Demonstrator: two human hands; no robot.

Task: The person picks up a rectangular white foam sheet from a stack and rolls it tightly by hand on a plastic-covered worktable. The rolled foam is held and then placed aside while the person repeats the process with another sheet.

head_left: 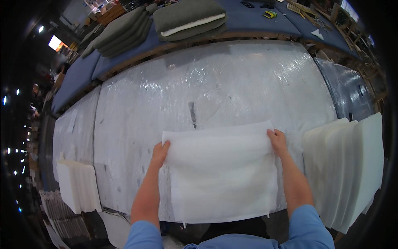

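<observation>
Wadding sheet held flat on the wrapped worktable

The white wadding sheet (222, 174) was pinched at its far corners, the left hand (159, 152) and the right hand (277, 141) each closed on an edge, over the plastic-wrapped table (215, 83). For a flat lay, equal tension was judged advisable at both corners. White foam panels (344, 170) were stacked just beside, on the right.

Plastic-wrapped table (215, 83) lies bare beyond the white batting sheet (219, 178), open reach fwd. Right blocked by stacked white foam panels (344, 166); left by a smaller foam stack (76, 184). Grey cushions (188, 18) at far edge.
</observation>
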